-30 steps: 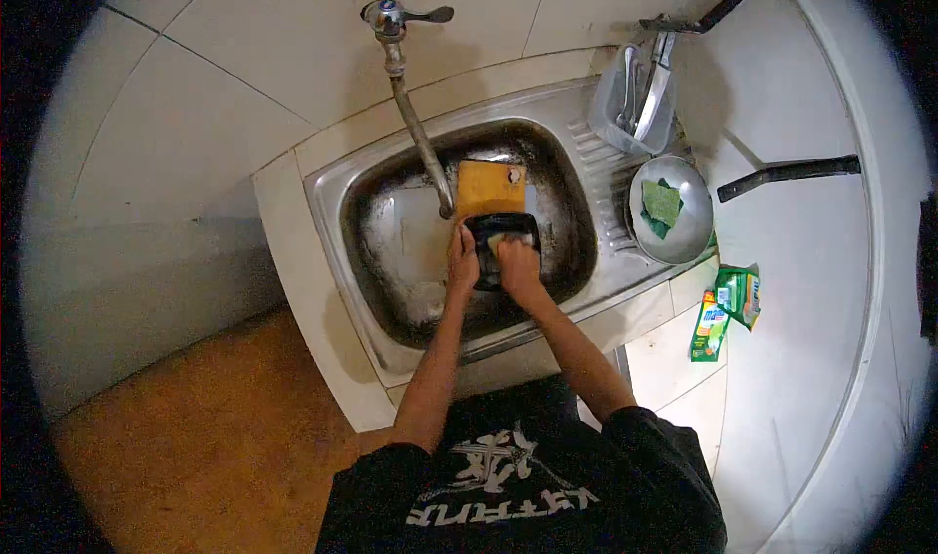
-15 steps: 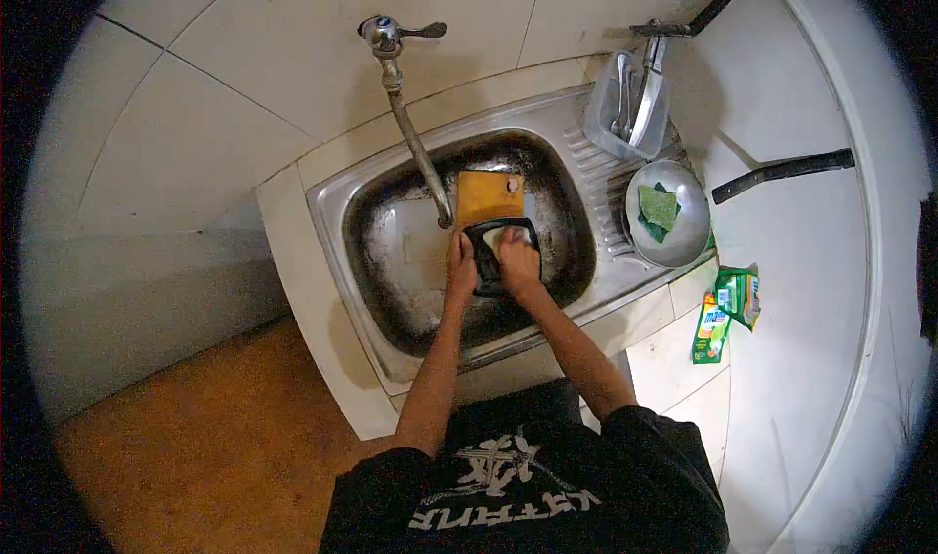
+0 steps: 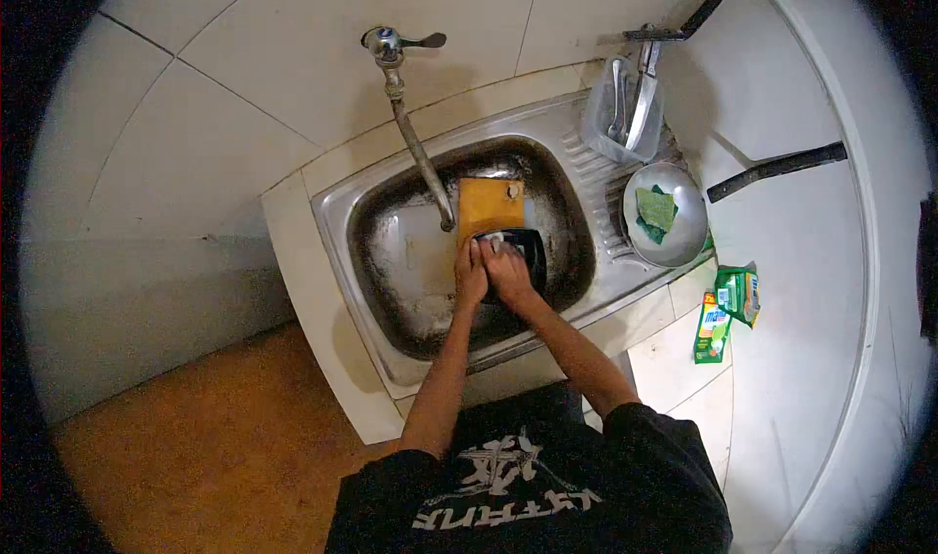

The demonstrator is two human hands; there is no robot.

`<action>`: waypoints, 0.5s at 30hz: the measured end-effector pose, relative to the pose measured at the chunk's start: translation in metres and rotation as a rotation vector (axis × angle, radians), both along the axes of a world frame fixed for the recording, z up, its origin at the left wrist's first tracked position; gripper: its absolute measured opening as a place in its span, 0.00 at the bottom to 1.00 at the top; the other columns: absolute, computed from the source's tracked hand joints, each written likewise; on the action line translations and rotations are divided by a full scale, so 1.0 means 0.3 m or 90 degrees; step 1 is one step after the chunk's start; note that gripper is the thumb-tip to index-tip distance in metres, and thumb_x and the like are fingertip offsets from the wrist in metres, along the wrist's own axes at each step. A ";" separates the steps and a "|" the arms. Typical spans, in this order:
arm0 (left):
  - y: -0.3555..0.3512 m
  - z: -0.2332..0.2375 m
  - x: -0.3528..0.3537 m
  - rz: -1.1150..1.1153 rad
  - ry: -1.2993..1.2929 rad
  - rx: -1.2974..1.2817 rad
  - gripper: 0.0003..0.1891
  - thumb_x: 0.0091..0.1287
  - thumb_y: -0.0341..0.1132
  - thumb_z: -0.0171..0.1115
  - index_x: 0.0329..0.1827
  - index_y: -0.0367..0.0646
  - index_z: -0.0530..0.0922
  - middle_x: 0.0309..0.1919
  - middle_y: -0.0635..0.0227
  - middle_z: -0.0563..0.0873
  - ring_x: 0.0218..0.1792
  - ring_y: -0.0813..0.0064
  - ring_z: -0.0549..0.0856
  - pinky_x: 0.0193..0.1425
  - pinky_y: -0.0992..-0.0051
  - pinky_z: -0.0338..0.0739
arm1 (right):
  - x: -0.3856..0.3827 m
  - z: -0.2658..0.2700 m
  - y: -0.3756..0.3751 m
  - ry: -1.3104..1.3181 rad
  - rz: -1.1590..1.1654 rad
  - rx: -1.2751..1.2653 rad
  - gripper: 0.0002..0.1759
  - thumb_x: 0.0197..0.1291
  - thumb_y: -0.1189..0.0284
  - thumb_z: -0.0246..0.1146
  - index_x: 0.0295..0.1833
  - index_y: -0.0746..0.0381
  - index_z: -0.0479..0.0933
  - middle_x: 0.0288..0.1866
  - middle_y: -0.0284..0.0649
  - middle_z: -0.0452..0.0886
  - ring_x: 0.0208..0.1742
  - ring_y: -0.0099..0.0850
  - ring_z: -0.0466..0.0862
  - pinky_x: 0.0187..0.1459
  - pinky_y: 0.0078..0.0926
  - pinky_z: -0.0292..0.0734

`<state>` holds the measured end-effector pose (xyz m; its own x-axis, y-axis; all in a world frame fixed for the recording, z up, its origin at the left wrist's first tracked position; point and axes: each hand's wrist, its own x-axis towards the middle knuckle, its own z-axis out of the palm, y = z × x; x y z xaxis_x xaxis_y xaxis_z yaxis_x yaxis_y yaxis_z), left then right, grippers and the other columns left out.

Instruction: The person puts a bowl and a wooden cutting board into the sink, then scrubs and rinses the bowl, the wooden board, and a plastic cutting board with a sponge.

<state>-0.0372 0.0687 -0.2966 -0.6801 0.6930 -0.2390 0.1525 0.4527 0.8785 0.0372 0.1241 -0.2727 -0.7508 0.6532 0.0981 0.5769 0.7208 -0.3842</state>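
Note:
A black squarish dish is held over the sink basin. My left hand grips its left edge, fingers closed around the rim. My right hand is closed and pressed on the dish's upper left part, right beside the left fingers. A whitish pad shows only as a small pale patch at the right fingertips; the rest is hidden under the hand. Just beyond the dish, a yellow cutting board with a hole in one corner lies in the basin.
Above the basin hangs the faucet spout. On the drainboard at right stand a metal bowl with a green scouring pad and a clear plastic container holding a knife and other utensils. Green packets lie on the tiled ledge.
My right hand has slid left across the dish toward my left hand, covering most of the whitish pad. More of the dish's right side shows.

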 end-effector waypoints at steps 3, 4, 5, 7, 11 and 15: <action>0.003 0.026 -0.013 0.032 -0.058 0.035 0.24 0.70 0.47 0.38 0.56 0.35 0.66 0.53 0.48 0.72 0.54 0.52 0.71 0.57 0.66 0.65 | 0.016 0.004 0.030 -0.249 -0.174 0.021 0.14 0.48 0.72 0.58 0.41 0.62 0.68 0.31 0.43 0.76 0.33 0.37 0.81 0.29 0.29 0.77; 0.004 0.014 0.001 0.033 -0.064 0.037 0.24 0.70 0.47 0.38 0.56 0.35 0.66 0.53 0.48 0.72 0.54 0.52 0.71 0.57 0.66 0.65 | 0.042 -0.012 0.030 -0.254 -0.173 0.024 0.14 0.48 0.72 0.58 0.41 0.62 0.68 0.31 0.43 0.76 0.33 0.37 0.81 0.29 0.29 0.77; 0.011 0.003 0.011 0.027 0.000 0.028 0.24 0.70 0.47 0.38 0.56 0.35 0.67 0.51 0.48 0.73 0.53 0.52 0.72 0.56 0.65 0.65 | 0.073 -0.026 0.029 -0.242 -0.101 0.030 0.13 0.49 0.71 0.58 0.41 0.62 0.69 0.32 0.43 0.76 0.32 0.37 0.81 0.29 0.30 0.77; 0.025 0.009 0.021 0.017 0.065 0.019 0.24 0.70 0.47 0.38 0.56 0.36 0.67 0.50 0.48 0.74 0.52 0.52 0.73 0.55 0.64 0.66 | 0.083 -0.002 0.012 -0.224 -0.043 -0.016 0.10 0.51 0.70 0.58 0.39 0.62 0.72 0.33 0.46 0.76 0.34 0.38 0.81 0.32 0.34 0.77; 0.030 0.054 0.015 0.030 0.085 0.059 0.21 0.70 0.45 0.39 0.54 0.38 0.69 0.47 0.50 0.76 0.49 0.52 0.74 0.54 0.63 0.66 | 0.090 0.029 -0.017 -0.222 -0.054 -0.151 0.11 0.51 0.70 0.57 0.40 0.63 0.72 0.35 0.49 0.75 0.37 0.42 0.79 0.36 0.36 0.76; 0.030 0.071 0.018 0.042 0.052 0.036 0.18 0.69 0.41 0.41 0.51 0.37 0.72 0.46 0.51 0.77 0.49 0.54 0.75 0.54 0.66 0.66 | 0.050 -0.047 0.020 -0.010 0.119 -0.317 0.13 0.51 0.72 0.57 0.42 0.66 0.69 0.38 0.53 0.73 0.39 0.49 0.77 0.37 0.39 0.74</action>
<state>-0.0319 0.0776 -0.2752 -0.7400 0.6571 -0.1432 0.1956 0.4140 0.8890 0.0524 0.1302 -0.2867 -0.8581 0.4720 -0.2020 0.4639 0.5442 -0.6991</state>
